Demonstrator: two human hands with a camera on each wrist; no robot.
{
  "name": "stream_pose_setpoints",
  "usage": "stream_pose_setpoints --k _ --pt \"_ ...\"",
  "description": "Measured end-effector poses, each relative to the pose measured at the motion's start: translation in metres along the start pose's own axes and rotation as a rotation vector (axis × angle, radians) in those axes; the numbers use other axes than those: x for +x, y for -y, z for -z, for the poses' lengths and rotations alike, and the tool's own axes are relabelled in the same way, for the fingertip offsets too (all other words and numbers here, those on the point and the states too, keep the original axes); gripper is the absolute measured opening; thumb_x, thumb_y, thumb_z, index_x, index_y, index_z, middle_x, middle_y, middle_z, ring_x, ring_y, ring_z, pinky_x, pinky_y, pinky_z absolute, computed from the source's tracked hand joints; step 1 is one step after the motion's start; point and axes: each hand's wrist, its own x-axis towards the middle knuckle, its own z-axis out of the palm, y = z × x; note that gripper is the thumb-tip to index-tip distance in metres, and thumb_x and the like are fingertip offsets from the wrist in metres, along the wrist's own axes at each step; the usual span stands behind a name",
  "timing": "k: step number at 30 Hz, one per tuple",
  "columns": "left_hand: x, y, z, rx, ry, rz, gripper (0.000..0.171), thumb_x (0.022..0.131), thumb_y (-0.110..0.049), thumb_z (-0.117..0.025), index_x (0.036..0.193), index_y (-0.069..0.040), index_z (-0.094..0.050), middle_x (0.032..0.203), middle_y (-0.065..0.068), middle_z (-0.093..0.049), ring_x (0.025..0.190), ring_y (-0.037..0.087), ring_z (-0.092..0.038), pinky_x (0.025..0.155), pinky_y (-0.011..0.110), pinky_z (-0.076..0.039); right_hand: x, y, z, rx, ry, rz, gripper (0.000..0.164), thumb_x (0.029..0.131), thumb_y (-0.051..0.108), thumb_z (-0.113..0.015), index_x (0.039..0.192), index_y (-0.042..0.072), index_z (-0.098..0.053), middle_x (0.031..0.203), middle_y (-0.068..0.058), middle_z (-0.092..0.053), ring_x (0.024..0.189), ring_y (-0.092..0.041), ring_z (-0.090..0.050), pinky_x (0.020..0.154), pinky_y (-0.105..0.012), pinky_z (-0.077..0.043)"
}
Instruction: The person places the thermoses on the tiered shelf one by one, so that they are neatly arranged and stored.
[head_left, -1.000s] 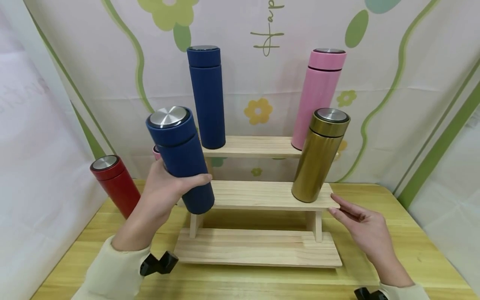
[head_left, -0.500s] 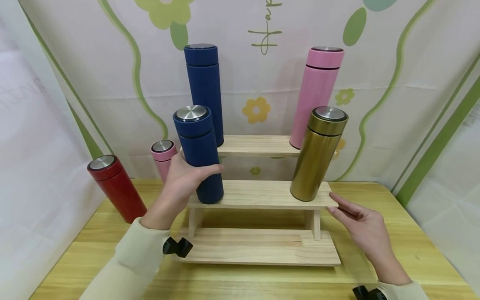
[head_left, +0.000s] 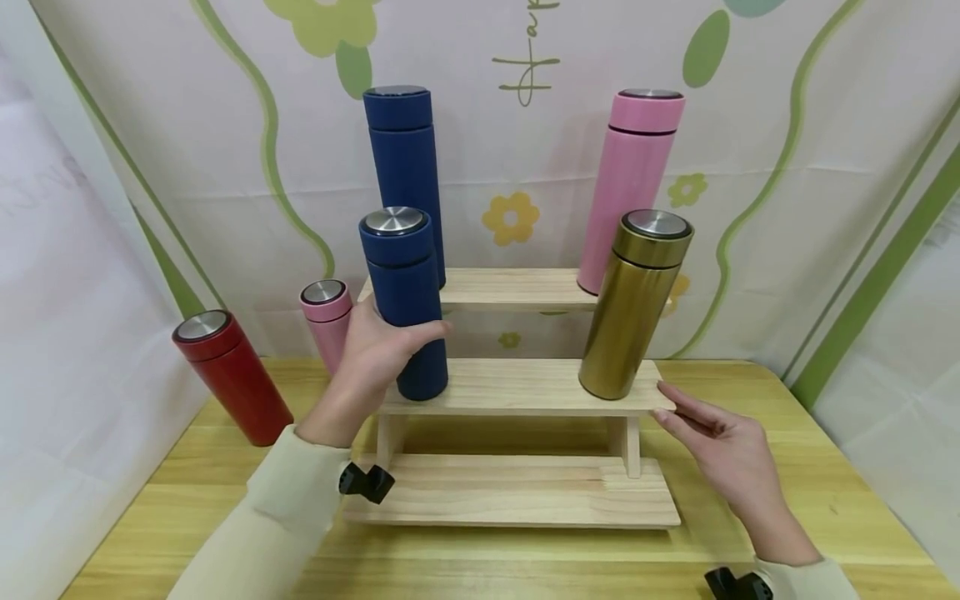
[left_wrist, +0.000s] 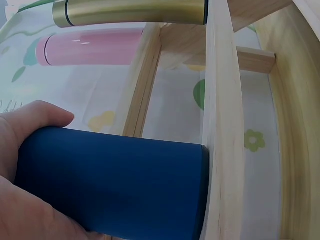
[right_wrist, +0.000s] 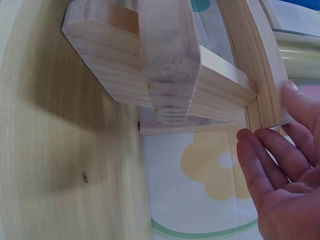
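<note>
My left hand [head_left: 375, 350] grips a dark blue vacuum flask [head_left: 401, 275], thumb across its front. The flask is upright at the left end of the middle board of a wooden tiered stand [head_left: 510, 387]; in the left wrist view its base [left_wrist: 202, 190] is right at the board. My right hand [head_left: 723, 454] holds that board's right end between thumb and fingers; in the right wrist view the fingertips [right_wrist: 245, 135] are at the board's end. A gold flask [head_left: 633, 308] stands near the right end of the same board.
On the top board stand a taller blue flask [head_left: 405, 167] at left and a pink flask [head_left: 633, 183] at right. A red flask [head_left: 232, 379] and a smaller pink flask [head_left: 327, 321] are left of the stand. Patterned cloth [head_left: 510, 133] hangs behind.
My left hand has carried the blue flask rightward and back, from in front of the stand to the left end of the middle board. The right hand keeps its place.
</note>
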Motion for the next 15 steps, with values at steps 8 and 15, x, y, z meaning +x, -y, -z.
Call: stream_pose_setpoints --k 8,15 --pt "0.0031 0.0001 0.0032 0.034 -0.040 0.013 0.075 0.078 -0.010 -0.087 0.144 -0.013 -0.051 0.140 0.009 -0.064 0.125 0.029 -0.059 0.113 0.049 -0.047 -0.0010 0.0015 0.0000 -0.020 -0.010 0.008 0.056 0.092 0.061 -0.073 0.142 0.036 -0.066 0.127 0.014 -0.073 0.097 0.018 -0.065 0.072 -0.015 -0.055" --pt "0.0031 0.0004 0.0060 0.066 -0.048 0.038 0.075 0.080 -0.012 -0.087 0.145 -0.011 -0.050 0.142 0.010 -0.062 0.126 0.030 -0.058 0.114 0.050 -0.047 -0.0001 -0.0004 0.0009 -0.012 -0.010 0.008 0.056 0.092 0.060 -0.073 0.143 0.037 -0.065 0.128 0.017 -0.072 0.098 0.020 -0.064 0.072 -0.014 -0.055"
